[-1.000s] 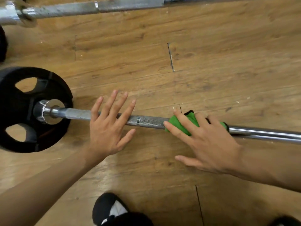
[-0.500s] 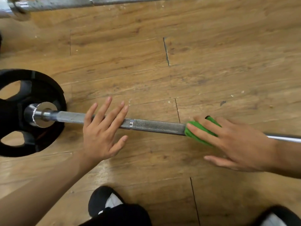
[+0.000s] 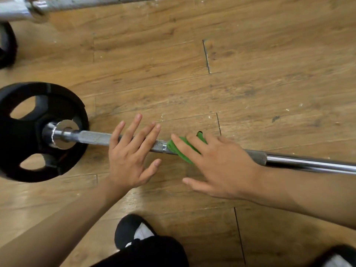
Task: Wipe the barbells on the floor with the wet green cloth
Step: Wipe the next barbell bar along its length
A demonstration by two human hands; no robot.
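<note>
Barbell (image 3: 92,136) under left hand (image 3: 129,160), green cloth (image 3: 175,147) under right hand (image 3: 221,166)

A steel barbell (image 3: 308,163) with a black plate (image 3: 23,135) crosses mid-frame; a bunched green cloth (image 3: 179,151) sits on it. A second barbell (image 3: 77,2) lies upper left.

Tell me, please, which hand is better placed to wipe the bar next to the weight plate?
Right. The right hand presses the green cloth onto the barbell, while the left hand lies flat on it, clothless, between cloth and weight plate.
</note>
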